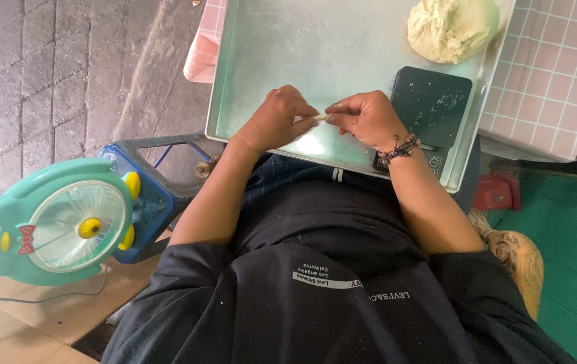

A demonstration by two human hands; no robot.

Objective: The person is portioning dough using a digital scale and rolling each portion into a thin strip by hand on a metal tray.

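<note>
Turquoise plastic marks the one penguin-shaped fan (49, 226) at the far left, on a wooden bench beside one blue stool (150, 185). Next comes one metal tray (281, 47), resting on a surface with a pink checked cloth (551, 74). Over the tray's near edge, the left hand (276, 120) and the right hand (368, 118) meet, fingers curled shut, each pinching an end of one small dough piece (319, 117). One black scale (430, 104) sits in the tray's near right corner, and one dough lump (451, 28) in its far right corner.
</note>
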